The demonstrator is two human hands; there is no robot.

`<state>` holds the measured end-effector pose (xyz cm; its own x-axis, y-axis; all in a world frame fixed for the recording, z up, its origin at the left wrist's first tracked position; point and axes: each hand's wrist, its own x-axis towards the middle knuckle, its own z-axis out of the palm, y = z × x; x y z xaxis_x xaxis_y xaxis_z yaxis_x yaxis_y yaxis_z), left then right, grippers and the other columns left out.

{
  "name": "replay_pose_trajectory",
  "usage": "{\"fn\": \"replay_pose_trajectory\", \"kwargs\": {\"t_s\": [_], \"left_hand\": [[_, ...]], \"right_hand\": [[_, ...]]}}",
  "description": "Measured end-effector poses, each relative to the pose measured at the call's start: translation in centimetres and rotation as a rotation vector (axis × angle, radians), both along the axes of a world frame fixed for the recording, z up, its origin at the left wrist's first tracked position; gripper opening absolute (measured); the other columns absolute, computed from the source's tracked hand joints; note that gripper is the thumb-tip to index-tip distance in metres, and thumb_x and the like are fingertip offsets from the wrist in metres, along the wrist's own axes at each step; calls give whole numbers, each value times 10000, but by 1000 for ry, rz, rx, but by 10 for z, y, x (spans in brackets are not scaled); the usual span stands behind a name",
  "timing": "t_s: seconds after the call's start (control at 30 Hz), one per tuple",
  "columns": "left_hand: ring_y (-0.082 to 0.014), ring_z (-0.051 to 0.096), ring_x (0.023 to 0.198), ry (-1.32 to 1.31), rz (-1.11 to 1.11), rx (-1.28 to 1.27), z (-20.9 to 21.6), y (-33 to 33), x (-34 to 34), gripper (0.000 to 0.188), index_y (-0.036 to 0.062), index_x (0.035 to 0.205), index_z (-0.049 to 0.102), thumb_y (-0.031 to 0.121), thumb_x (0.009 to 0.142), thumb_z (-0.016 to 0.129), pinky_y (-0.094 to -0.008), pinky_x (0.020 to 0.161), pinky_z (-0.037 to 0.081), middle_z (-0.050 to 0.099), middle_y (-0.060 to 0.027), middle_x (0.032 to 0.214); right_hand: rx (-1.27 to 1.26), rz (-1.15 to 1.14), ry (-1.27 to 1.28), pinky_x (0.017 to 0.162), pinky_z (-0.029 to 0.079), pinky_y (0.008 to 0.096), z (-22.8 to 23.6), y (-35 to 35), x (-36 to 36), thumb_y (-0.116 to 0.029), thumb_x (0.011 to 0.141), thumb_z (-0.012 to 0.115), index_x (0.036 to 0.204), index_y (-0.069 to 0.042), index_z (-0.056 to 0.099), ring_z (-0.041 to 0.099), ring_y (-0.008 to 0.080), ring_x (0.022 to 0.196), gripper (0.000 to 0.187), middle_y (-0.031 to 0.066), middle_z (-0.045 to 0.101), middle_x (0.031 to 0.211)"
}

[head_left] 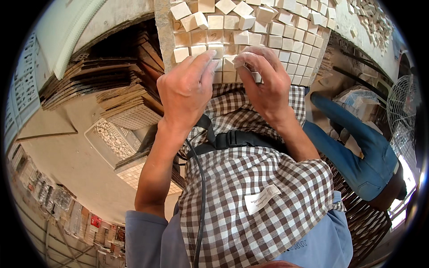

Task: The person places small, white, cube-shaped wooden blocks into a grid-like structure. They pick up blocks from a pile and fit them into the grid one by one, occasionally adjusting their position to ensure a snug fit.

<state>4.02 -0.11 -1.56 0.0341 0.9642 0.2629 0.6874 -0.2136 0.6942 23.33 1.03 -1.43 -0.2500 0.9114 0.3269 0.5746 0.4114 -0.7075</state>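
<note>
Small cream square stone tiles [292,47] lie in rows on a board [165,42] in front of me, even and tight on the right side. Toward the far left several loose tiles [181,10] sit tilted or on top of others. My left hand [184,89] is over the near left rows, thumb and forefinger closed together beside a tile [216,50]. My right hand [268,78] curls over the near middle rows, fingertips bent down at the tiles. Both hands have pale dust on them. Whatever is between the fingertips of either hand is hidden.
More loose tiles [371,20] are heaped on the surface at the far right. At left stand stacked boards [89,76] and a white crate [100,138] of small pieces. A person in blue trousers [357,143] is close on my right, near a wire fan guard [402,102].
</note>
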Motion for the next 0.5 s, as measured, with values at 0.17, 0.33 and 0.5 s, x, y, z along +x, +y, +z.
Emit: {"fn": "replay_pose_trajectory", "kwargs": {"t_s": [0.17,0.33,0.5], "left_hand": [[-299,681,633,-6,26,80,-7,2,9,187,106,1064,779,105,881,814,-389,541,516,682,-88,764],[-285,663,611,24,-12,49,-11,-2,14,160,122,1018,764,101,869,818,-400,529,503,637,-74,736],[-278,658,608,51,-34,51,-12,-4,11,131,115,967,755,101,857,824,-399,519,492,611,-69,714]], "right_hand": [[124,-102,16,760,587,359,-18,5,-9,57,824,826,1042,-18,764,707,275,935,239,124,704,1049],[73,-20,28,763,567,394,-10,0,-6,71,822,789,1016,-10,739,681,312,922,217,126,699,1055],[48,40,51,775,579,384,-13,-6,4,80,825,776,1018,-3,736,694,306,947,214,128,710,1062]]}}
